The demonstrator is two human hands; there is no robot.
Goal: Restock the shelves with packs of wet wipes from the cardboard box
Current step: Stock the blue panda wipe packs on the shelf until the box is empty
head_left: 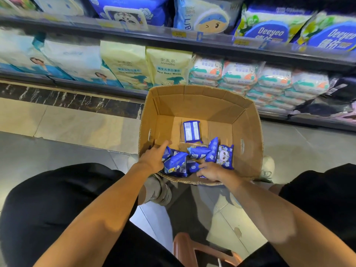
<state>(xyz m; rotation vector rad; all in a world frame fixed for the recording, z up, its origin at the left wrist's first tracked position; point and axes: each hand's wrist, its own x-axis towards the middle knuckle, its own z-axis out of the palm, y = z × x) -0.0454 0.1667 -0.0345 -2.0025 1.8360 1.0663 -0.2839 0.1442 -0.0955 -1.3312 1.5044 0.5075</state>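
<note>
While both hands reach into the cardboard box, left hand grip on blue packs unclear, right hand fingers hidden.

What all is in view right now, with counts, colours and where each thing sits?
cardboard box: one, brown, open, on the floor before the shelves
small wipe packs: about six, blue, in the box, mostly at its near side
yellow wipe bags: two, pale yellow, lower shelf, centre
white wipe bundles: many, white with teal and orange, stacked lower right
large bags: several, blue and white, upper shelf
stool: one, reddish-brown, bottom edge
hands: left hand on packs; right hand among packs
</note>
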